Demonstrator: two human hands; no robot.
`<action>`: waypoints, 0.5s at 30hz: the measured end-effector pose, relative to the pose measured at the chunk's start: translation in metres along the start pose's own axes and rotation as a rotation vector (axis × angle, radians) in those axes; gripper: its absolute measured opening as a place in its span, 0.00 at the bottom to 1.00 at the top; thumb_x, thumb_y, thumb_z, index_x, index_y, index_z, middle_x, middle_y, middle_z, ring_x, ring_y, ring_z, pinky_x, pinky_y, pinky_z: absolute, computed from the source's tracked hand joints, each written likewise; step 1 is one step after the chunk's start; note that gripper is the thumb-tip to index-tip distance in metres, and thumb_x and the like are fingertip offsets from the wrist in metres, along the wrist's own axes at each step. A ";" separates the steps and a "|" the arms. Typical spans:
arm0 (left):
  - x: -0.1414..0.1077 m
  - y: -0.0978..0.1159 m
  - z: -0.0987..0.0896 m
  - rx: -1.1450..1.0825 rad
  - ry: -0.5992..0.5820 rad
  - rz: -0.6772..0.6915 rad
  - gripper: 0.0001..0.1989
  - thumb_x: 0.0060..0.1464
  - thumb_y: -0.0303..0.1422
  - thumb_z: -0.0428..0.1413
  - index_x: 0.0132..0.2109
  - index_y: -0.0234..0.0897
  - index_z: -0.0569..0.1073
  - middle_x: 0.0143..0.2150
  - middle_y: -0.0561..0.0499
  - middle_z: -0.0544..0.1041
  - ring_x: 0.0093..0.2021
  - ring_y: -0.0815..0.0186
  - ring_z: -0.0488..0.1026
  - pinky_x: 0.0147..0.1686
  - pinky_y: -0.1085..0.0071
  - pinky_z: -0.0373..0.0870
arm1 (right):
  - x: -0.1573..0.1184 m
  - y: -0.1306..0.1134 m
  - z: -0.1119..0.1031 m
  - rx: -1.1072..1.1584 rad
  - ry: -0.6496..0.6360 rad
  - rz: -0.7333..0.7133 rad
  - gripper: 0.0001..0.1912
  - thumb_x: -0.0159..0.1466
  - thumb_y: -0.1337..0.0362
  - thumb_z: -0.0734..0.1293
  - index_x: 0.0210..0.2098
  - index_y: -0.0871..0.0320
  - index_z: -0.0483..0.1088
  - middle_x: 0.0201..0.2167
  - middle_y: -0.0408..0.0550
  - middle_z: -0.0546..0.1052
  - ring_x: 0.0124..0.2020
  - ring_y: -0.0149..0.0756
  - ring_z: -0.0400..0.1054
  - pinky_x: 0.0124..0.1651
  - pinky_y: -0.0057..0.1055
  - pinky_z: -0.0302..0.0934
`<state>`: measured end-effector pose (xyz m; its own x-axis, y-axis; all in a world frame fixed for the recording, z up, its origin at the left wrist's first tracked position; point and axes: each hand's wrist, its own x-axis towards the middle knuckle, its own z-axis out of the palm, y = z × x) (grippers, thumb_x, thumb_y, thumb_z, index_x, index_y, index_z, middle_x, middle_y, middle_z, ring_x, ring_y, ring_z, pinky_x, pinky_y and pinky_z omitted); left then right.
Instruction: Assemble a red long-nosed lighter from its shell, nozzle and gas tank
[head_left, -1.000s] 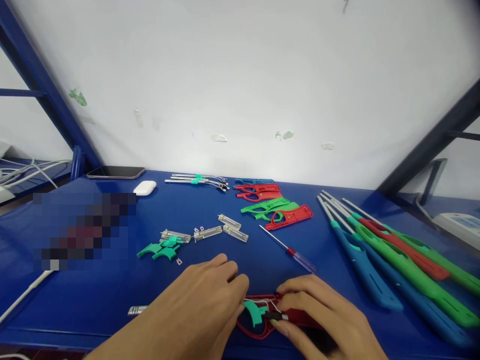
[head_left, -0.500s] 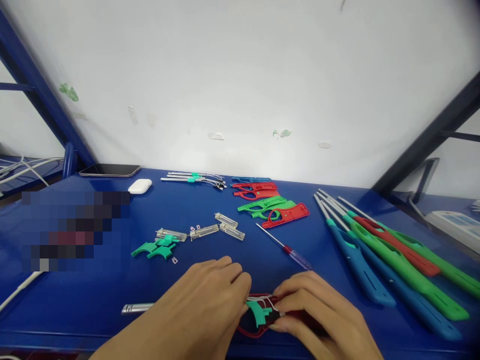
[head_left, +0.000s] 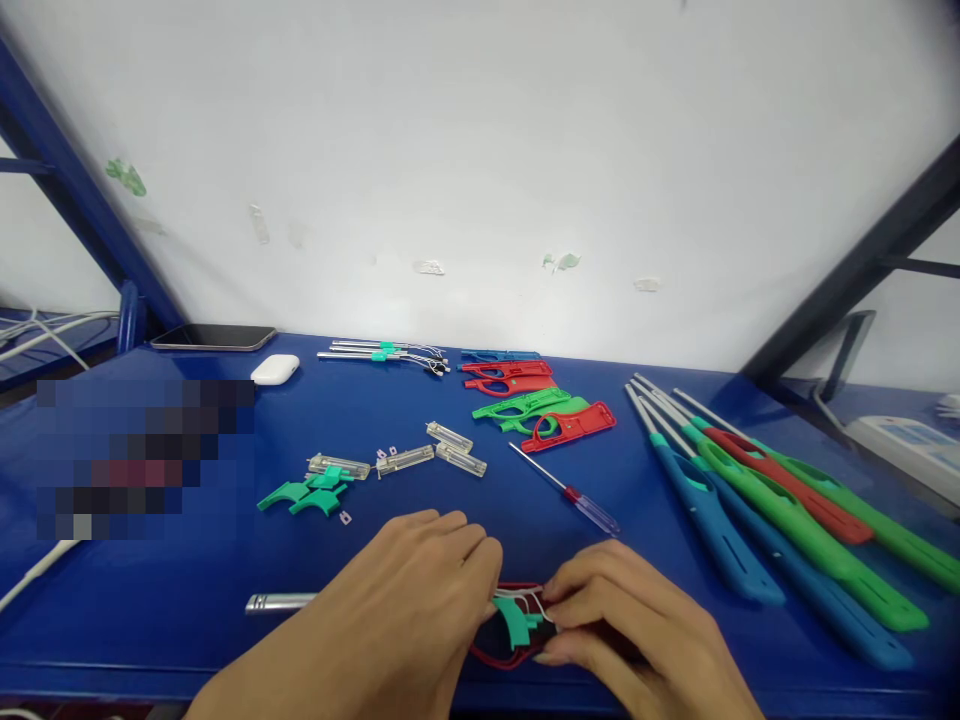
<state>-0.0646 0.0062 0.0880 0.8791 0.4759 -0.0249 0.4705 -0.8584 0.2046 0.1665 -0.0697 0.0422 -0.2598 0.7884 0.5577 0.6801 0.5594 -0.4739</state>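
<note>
Across the scene from left to right, flat blue counter, littered with parts. At its near middle, left hand, fingers curled and pressed together over the left part of a hollow, dark-red plastic shell. Just to the right, right hand, thumb and fingertips drawn in over the shell's right part, apparently pinching something small; mostly hidden, so cannot tell what. Lying open side up close to the near edge, probably easy to tip through uneven pressure from either side. Out to the left, past the left forearm, slim silver metal tube; liable to twist or lift from a bump by that forearm. Between the hands, curved green plastic trigger, apt to cant or pop up under a stray fingertip. Thinnest of all, white wires, running along the far side of the trigger to the right fingertips: could pull loose from too hard a tug, or get trapped at the rim through leftover slack.
</note>
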 end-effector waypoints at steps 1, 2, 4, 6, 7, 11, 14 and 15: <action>0.001 0.000 0.000 0.003 -0.016 -0.004 0.12 0.60 0.19 0.54 0.47 0.37 0.75 0.48 0.46 0.79 0.49 0.51 0.77 0.54 0.49 0.75 | 0.000 0.000 0.000 -0.002 0.001 0.005 0.11 0.75 0.57 0.69 0.37 0.53 0.77 0.35 0.44 0.82 0.36 0.32 0.80 0.41 0.23 0.74; 0.002 -0.001 -0.001 0.007 -0.033 -0.011 0.13 0.60 0.18 0.55 0.47 0.37 0.75 0.48 0.46 0.80 0.49 0.51 0.77 0.54 0.50 0.76 | 0.000 0.000 0.000 -0.003 0.004 0.015 0.10 0.74 0.57 0.70 0.37 0.53 0.76 0.35 0.43 0.82 0.36 0.31 0.79 0.41 0.22 0.74; 0.003 -0.002 -0.001 0.011 -0.053 -0.032 0.15 0.58 0.16 0.54 0.47 0.38 0.75 0.47 0.47 0.80 0.49 0.52 0.78 0.53 0.52 0.76 | 0.000 -0.001 0.001 -0.007 0.017 0.026 0.10 0.74 0.57 0.70 0.37 0.53 0.76 0.35 0.43 0.82 0.36 0.30 0.79 0.41 0.21 0.74; 0.003 -0.003 -0.001 0.004 -0.048 -0.037 0.17 0.58 0.14 0.53 0.46 0.39 0.76 0.47 0.49 0.80 0.50 0.53 0.78 0.54 0.54 0.76 | -0.001 -0.001 0.001 -0.012 0.021 0.031 0.09 0.73 0.57 0.71 0.37 0.53 0.76 0.36 0.42 0.81 0.36 0.30 0.79 0.41 0.21 0.74; 0.003 -0.004 -0.001 -0.002 -0.043 -0.035 0.18 0.57 0.14 0.53 0.46 0.40 0.76 0.46 0.49 0.80 0.50 0.53 0.77 0.54 0.54 0.76 | -0.001 -0.001 0.001 -0.014 0.024 0.032 0.09 0.73 0.57 0.71 0.37 0.53 0.76 0.36 0.42 0.81 0.36 0.29 0.79 0.41 0.20 0.74; 0.000 -0.007 0.003 -0.009 -0.006 -0.029 0.22 0.53 0.12 0.51 0.47 0.41 0.75 0.49 0.49 0.77 0.52 0.54 0.74 0.57 0.53 0.74 | -0.002 -0.001 0.001 -0.015 0.021 0.047 0.08 0.73 0.58 0.72 0.37 0.52 0.76 0.36 0.42 0.81 0.36 0.29 0.79 0.42 0.20 0.74; -0.002 -0.011 0.009 -0.010 0.041 -0.012 0.24 0.55 0.11 0.49 0.49 0.42 0.74 0.52 0.49 0.76 0.52 0.56 0.74 0.55 0.58 0.73 | -0.002 -0.002 0.001 -0.016 0.025 0.048 0.08 0.73 0.58 0.72 0.37 0.52 0.76 0.36 0.42 0.81 0.36 0.30 0.79 0.41 0.21 0.74; -0.002 -0.013 0.011 -0.018 0.058 -0.006 0.24 0.56 0.12 0.49 0.50 0.43 0.74 0.52 0.49 0.76 0.51 0.57 0.74 0.55 0.60 0.73 | -0.002 -0.002 0.001 -0.017 0.029 0.047 0.08 0.73 0.58 0.72 0.37 0.52 0.76 0.36 0.42 0.81 0.36 0.30 0.79 0.41 0.22 0.74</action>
<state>-0.0714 0.0140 0.0752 0.8703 0.4915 0.0307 0.4735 -0.8523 0.2221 0.1650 -0.0720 0.0415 -0.2076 0.8058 0.5545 0.7027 0.5172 -0.4885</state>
